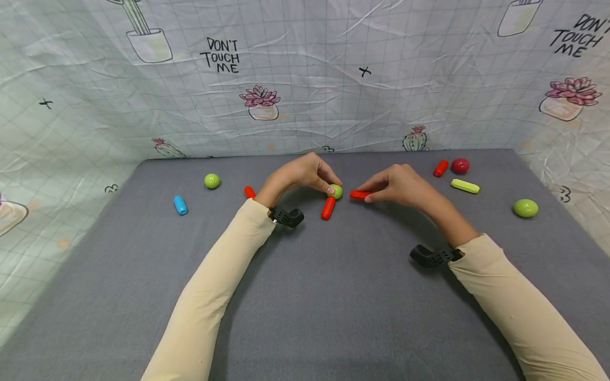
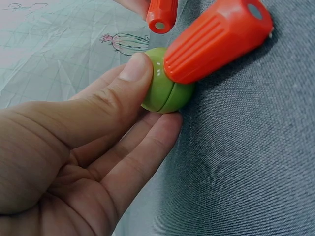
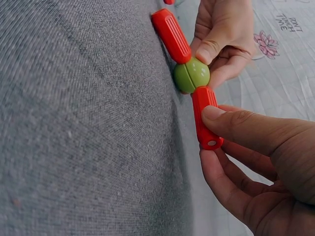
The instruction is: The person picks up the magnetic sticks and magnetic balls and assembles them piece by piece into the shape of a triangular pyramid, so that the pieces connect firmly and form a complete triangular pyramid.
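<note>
L hand point(image 1: 306, 172): fingers clamped on grn ball point(image 1: 338, 192). R hand point(image 1: 399, 184): ditto on red rod point(image 1: 358, 194), just R of ball, long axis twd it.

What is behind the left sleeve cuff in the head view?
A red stick: its far end shows past the left cuff; its near end is covered and cannot be seen.

Your head camera looks forward and down from above, taking in the grey table point(image 1: 310, 296) and, across its top, the backdrop point(image 1: 310, 63). Your wrist cameras sit close, facing along the left hand point(image 2: 88, 128) and right hand point(image 3: 280, 142); both share the green ball point(image 2: 165, 93), upper centre of each frame.
</note>
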The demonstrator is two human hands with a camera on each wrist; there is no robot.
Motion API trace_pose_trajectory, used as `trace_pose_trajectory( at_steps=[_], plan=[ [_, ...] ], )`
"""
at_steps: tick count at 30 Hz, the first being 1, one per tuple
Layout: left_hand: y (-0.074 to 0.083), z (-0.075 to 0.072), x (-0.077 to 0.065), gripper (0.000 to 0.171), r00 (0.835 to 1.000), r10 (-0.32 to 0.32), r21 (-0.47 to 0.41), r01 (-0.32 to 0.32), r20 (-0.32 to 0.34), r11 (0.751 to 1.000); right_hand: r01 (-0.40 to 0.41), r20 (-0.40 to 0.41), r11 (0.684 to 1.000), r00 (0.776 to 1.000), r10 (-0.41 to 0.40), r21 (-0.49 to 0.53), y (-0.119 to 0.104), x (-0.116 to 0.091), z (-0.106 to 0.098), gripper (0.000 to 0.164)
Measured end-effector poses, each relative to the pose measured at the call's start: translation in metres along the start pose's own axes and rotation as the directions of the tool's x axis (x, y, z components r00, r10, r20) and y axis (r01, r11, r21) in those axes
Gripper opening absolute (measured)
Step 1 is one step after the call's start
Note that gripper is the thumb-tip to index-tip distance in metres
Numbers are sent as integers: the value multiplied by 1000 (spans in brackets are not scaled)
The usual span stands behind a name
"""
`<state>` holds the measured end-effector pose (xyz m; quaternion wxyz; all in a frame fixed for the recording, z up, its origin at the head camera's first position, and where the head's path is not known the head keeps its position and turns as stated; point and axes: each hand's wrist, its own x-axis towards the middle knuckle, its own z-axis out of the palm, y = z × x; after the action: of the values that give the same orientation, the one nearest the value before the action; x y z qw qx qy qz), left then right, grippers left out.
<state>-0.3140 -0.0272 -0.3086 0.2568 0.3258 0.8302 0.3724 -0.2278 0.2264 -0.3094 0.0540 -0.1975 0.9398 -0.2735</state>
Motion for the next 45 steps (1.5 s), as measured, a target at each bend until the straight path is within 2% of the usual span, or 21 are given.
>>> trace_pose_trajectory(
  at_steps=[11,19,29,36,45],
  plan=[
    [2,1,-2,29,1000,-13,4,13,1,1000,10,5,1000,1000,-10,19,-3,4,4,27],
    [5,-1,3,28,999,-35,13,35,7,999,25,24,999,999,-26,25,-2,7,5,27],
    [19,-5,11,28,994,-106,157,102,15,982,-2,66,998,998,-2,56,-1,15,-1,26],
    [24,-4,10,28,987,-157,186,150,21,971,-26,119,998,993,18,63,-3,20,-1,28],
    [21,-4,5,27,990,-139,200,133,16,971,-26,127,998,992,18,65,-3,21,1,27]
  ],
)
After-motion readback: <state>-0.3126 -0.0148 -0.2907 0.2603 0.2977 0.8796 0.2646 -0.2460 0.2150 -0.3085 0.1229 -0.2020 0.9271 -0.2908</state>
